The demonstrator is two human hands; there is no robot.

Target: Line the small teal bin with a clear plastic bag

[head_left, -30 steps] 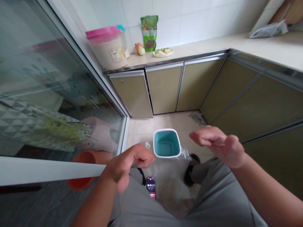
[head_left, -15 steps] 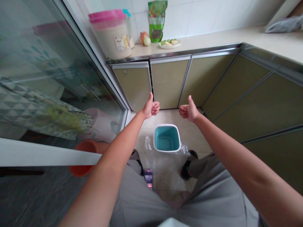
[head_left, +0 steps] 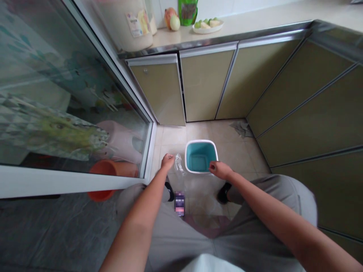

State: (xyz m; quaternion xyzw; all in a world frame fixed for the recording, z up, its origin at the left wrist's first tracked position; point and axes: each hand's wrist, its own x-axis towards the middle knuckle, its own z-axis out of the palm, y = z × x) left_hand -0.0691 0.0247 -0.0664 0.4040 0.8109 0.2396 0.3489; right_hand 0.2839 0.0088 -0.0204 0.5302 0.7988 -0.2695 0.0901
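Observation:
A teal waste bin (head_left: 200, 155) with a white rim stands upright on the floor between my feet. Clear plastic, likely a bag (head_left: 178, 164), lies crumpled along its left side. My left hand (head_left: 168, 161) is closed just left of the plastic, with nothing visible in it. Over the bin's front right corner, my right hand (head_left: 221, 170) is curled into a loose fist and covers part of the rim. Whether it touches the rim I cannot tell. Close to my left foot lies a small dark and pink item (head_left: 179, 204), blurred out.
Beige cabinets (head_left: 210, 83) line the back and right. On the counter (head_left: 255, 22) are a plate of fruit (head_left: 208, 25), onions (head_left: 172, 19), a green pouch (head_left: 187, 13) and a large container (head_left: 129, 26). A glass door (head_left: 70, 94) is at left, a grey cloth (head_left: 242, 128) in the corner.
Both hands have come down from a thumbs-up pose to either side of the bin, and the thumbs are folded in. My view has tilted lower, and my knees are more bent.

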